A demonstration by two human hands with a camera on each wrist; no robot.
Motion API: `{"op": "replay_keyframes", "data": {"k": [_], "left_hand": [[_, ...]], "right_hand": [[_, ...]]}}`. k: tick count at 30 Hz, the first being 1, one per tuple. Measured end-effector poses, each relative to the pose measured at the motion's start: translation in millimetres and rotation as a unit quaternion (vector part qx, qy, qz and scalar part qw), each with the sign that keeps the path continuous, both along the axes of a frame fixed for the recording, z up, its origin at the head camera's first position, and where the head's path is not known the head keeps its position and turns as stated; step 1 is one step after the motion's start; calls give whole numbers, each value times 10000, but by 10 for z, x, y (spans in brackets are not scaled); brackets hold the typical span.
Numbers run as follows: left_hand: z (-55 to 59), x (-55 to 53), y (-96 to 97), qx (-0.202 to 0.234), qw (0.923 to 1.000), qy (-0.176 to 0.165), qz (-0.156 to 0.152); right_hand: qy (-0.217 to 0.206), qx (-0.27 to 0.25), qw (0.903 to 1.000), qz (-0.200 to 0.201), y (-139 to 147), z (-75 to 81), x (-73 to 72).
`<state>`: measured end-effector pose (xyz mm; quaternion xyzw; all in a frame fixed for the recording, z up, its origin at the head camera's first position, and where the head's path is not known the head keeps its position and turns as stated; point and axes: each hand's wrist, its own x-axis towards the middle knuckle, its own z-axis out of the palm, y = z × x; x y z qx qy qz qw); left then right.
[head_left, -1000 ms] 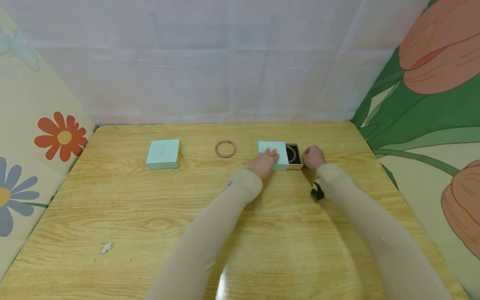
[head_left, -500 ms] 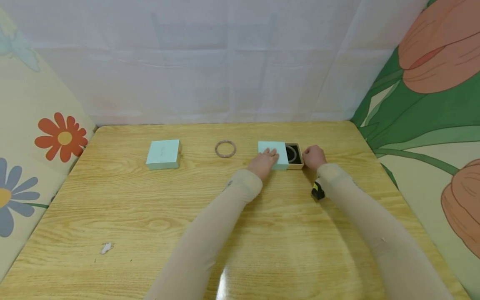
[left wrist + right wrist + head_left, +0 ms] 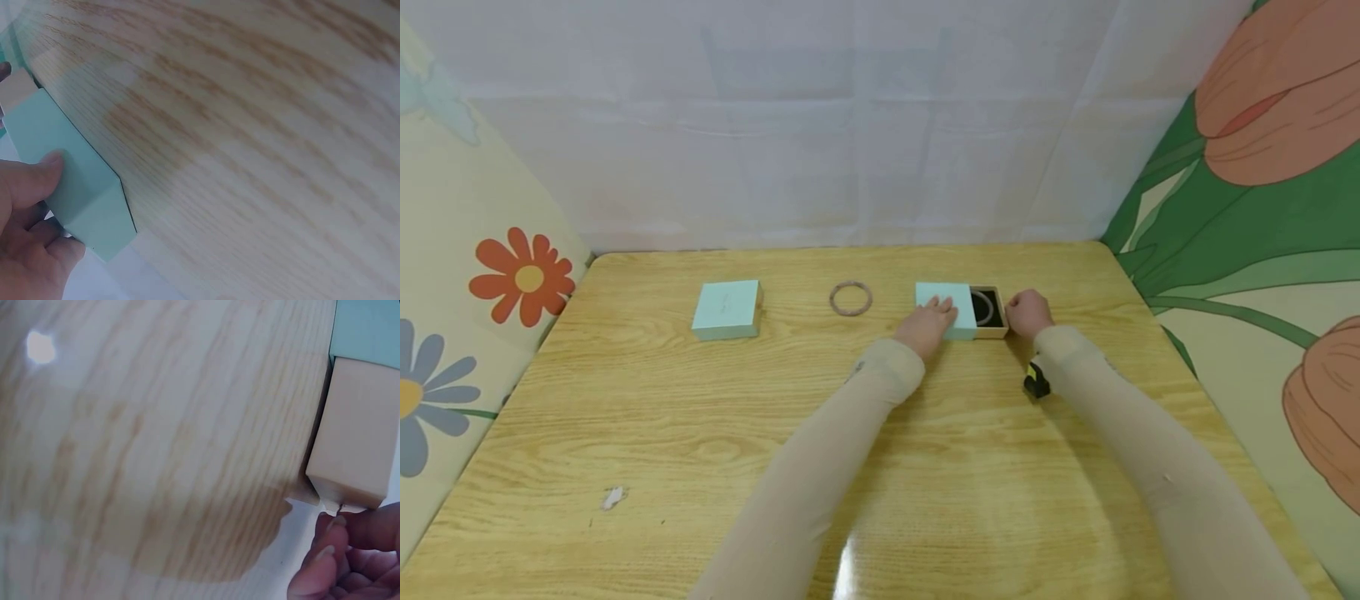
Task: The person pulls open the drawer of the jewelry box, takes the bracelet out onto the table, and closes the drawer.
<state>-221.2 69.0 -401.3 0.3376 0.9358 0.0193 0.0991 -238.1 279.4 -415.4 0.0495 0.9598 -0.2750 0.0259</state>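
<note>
Toward the back right of the table lies a mint-green box sleeve (image 3: 943,292) with a tan drawer (image 3: 990,332) partly out of its right side. Inside the drawer, on a black lining, a greyish-brown bangle (image 3: 987,308) is partly visible; the sleeve covers the rest. My left hand (image 3: 928,327) holds the sleeve, fingers spread over its top; the left wrist view has the thumb (image 3: 44,178) against its side. At the drawer's outer end, my right hand (image 3: 350,550) pinches a small dark pull cord (image 3: 340,510).
A second bangle (image 3: 832,299) lies on the wooden table (image 3: 715,450) left of the sleeve. Farther left sits a mint-green box (image 3: 727,308), its lid facing up. A white curtain (image 3: 790,167) hangs behind the table.
The drawer and my right hand have shifted very slightly to the right. My left hand stays in place on the sleeve; the other box and loose bangle have not moved.
</note>
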Motion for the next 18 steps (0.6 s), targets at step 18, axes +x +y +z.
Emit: {"op": "replay_keyframes", "data": {"k": [18], "left_hand": [[-13, -2, 2, 60, 10000, 42, 33]], "right_hand": [[-6, -48, 10000, -62, 10, 14, 29]]}}
